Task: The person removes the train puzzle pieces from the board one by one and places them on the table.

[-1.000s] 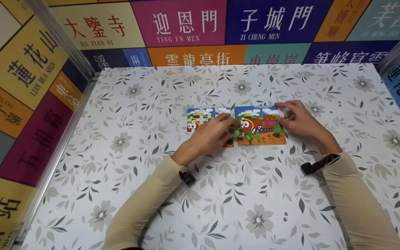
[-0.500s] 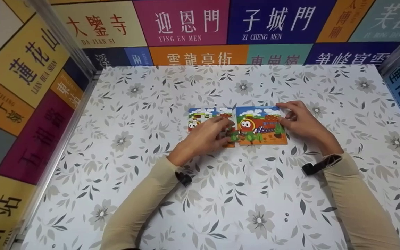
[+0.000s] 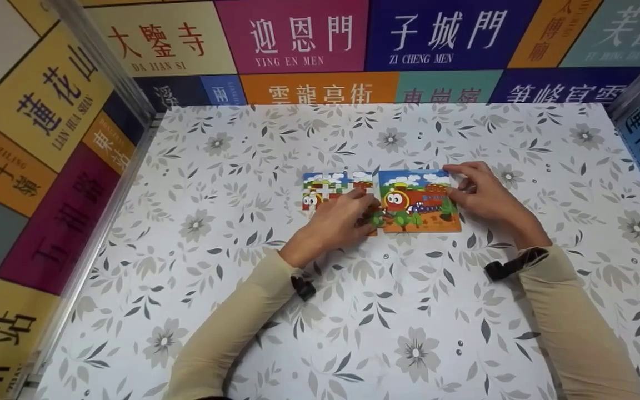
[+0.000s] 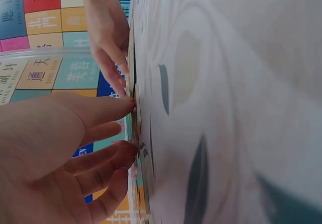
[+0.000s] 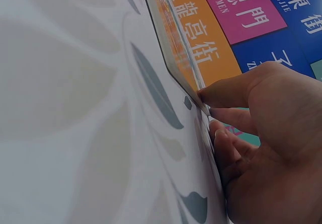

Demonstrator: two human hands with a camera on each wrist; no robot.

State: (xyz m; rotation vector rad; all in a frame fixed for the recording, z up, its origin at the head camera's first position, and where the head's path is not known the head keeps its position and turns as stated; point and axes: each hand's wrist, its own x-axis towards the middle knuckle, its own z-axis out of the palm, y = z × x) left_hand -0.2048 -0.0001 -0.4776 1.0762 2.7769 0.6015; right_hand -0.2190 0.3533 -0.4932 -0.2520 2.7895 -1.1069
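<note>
In the head view, my left hand [image 3: 339,219] is over a jigsaw puzzle [image 3: 316,183] of a cartoon train, covering much of it. Thumb and fingertips pinch a small green and orange puzzle piece [image 3: 376,220] at the puzzle's right side; the left wrist view has them at the thin edges of the pieces. Right beside it lies a square picture board [image 3: 417,208] with the whole train scene. My right hand [image 3: 484,191] grips that board by its right edge, thumb and index finger apart along it. The right wrist view shows the thumb on the board's edge [image 5: 173,58].
A white tabletop [image 3: 414,300] with grey flowers and leaves lies under everything. Panels with coloured, lettered blocks stand behind it [image 3: 306,33] and along its left side [image 3: 25,200]. Black straps with small cameras [image 3: 500,269] sit at both wrists.
The small puzzle piece in my left hand has shifted slightly left and down, off the picture board's left edge. My right hand keeps its hold on the board.
</note>
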